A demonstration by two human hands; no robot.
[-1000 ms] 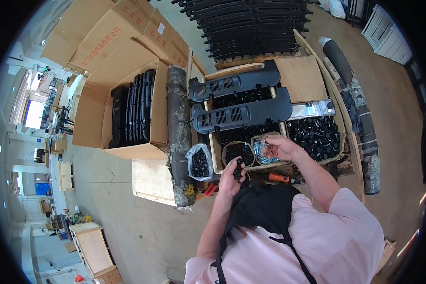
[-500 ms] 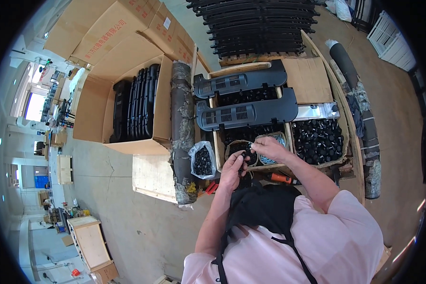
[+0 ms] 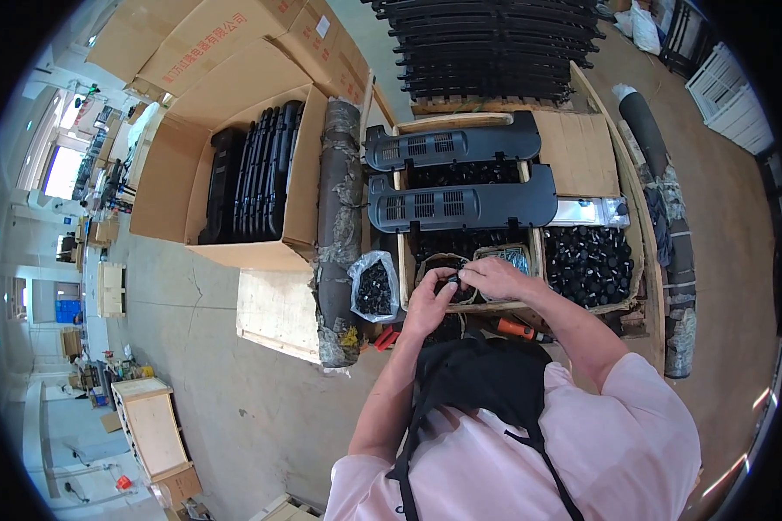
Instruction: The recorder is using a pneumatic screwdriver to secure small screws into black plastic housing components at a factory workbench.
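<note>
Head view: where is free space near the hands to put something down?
Free: the brown cardboard sheet right of the two black panels, and the pale wooden board left of the plastic bag. Crowded: the bin of black parts and around both hands.

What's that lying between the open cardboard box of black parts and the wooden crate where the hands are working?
In the head view, a long dark mottled roll lies between the cardboard box and the wooden crate, with a clear bag of small black parts beside its lower end.
</note>
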